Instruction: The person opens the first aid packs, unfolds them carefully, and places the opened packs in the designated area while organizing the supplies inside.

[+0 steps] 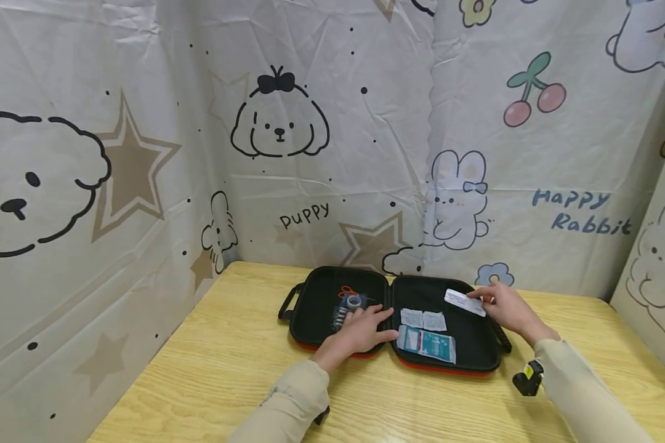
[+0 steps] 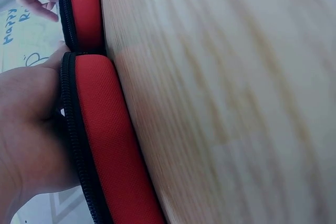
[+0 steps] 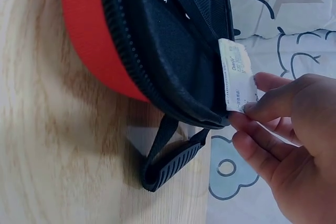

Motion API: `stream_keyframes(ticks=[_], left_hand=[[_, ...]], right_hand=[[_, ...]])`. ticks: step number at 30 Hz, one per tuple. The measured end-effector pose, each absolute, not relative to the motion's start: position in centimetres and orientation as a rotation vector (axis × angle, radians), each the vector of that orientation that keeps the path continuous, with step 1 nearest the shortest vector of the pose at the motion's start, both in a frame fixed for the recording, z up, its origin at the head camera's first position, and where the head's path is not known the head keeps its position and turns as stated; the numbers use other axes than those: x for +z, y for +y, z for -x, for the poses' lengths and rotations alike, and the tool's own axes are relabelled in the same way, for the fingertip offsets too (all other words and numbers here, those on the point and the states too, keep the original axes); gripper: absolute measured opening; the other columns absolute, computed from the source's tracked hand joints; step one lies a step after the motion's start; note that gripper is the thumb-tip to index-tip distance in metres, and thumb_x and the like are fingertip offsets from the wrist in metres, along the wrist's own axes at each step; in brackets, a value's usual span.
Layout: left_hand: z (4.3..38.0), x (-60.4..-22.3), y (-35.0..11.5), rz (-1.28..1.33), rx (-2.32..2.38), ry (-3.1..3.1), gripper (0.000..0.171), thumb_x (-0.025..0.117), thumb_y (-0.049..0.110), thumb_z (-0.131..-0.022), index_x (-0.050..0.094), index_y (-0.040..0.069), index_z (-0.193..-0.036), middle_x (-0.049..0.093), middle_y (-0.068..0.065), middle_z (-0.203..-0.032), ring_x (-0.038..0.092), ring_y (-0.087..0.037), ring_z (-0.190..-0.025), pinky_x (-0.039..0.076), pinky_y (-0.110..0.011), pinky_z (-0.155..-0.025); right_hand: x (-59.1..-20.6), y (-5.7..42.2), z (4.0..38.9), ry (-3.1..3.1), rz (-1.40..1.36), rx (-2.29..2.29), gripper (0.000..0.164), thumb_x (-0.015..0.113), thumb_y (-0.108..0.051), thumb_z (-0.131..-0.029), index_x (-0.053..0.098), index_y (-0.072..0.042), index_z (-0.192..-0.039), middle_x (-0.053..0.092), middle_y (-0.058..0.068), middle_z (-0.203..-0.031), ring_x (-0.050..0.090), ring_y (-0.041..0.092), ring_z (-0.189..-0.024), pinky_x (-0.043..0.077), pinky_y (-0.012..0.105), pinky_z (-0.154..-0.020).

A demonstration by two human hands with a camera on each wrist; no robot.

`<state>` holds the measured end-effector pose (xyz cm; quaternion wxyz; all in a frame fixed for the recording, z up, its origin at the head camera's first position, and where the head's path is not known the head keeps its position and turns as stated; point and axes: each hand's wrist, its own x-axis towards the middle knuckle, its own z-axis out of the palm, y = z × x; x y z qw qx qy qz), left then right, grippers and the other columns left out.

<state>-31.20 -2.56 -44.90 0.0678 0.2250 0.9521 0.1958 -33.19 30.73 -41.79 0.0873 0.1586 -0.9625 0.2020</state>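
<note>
A black-lined case point(image 1: 479, 354) with a red outside lies unfolded on the table. My right hand point(image 1: 507, 307) pinches a small white printed packet point(image 3: 237, 74) between thumb and fingers, over the far right part of the case. My left hand point(image 1: 360, 329) lies with fingers spread over the left half, near the hinge; whether it presses on anything is hidden. Just past its fingers are orange-handled scissors point(image 1: 348, 290) and a roll of tape point(image 1: 354, 300). In the right half are two joined white sachets point(image 1: 423, 319) and a teal-and-white packet point(image 1: 428, 344).
Black carrying handles stick out at both ends of the case, the right handle point(image 3: 176, 163) hanging over the wooden table point(image 1: 199, 369). Behind the table hangs a printed cloth point(image 1: 310, 184). A black wrist device point(image 1: 528, 378) sits below my right sleeve.
</note>
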Motion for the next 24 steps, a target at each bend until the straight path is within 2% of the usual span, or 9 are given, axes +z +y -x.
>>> stream_keyframes(ticks=[6, 13, 18, 24], left_hand=[[31.3, -44.9, -2.7, -0.675, 0.58, 2.871, 0.063, 0.052, 0.055, -0.097, 0.04, 0.028, -0.153, 0.037, -0.006, -0.159, 0.039, -0.033, -0.138, 0.024, -0.059, -0.116], [31.2, -44.9, -2.7, -0.669, 0.585, 2.871, 0.063, 0.053, 0.055, -0.097, 0.039, 0.029, -0.153, 0.037, -0.006, -0.159, 0.038, -0.034, -0.139, 0.023, -0.059, -0.116], [31.2, -44.9, -2.6, -0.659, 0.585, 2.874, 0.063, 0.053, 0.054, -0.097, 0.04, 0.029, -0.153, 0.036, -0.006, -0.159, 0.039, -0.035, -0.139, 0.023, -0.059, -0.116], [31.2, -45.0, -2.6, -0.662, 0.589, 2.873, 0.063, 0.053, 0.055, -0.097, 0.04, 0.029, -0.153, 0.037, -0.006, -0.159, 0.039, -0.033, -0.139, 0.023, -0.058, -0.116]], right_hand=[[-41.9, 30.7, 33.5, -2.909, -0.45, 0.577, 0.029, 0.056, 0.007, -0.082, 0.074, 0.004, -0.105, 0.055, 0.011, -0.083, 0.045, 0.024, -0.077, 0.037, 0.034, -0.065], [-42.0, 30.4, 33.9, -2.939, -0.417, 0.573, 0.03, 0.054, 0.009, -0.079, 0.074, 0.006, -0.1, 0.063, 0.017, -0.09, 0.047, 0.026, -0.08, 0.043, 0.039, -0.07], [-42.2, 29.7, 34.4, -2.979, -0.396, 0.568, 0.031, 0.052, 0.009, -0.081, 0.074, 0.008, -0.102, 0.058, 0.015, -0.088, 0.046, 0.025, -0.079, 0.043, 0.039, -0.071], [-42.6, 28.9, 34.5, -2.965, -0.376, 0.472, 0.027, 0.051, 0.009, -0.086, 0.074, 0.007, -0.101, 0.057, 0.016, -0.09, 0.051, 0.027, -0.081, 0.049, 0.046, -0.075]])
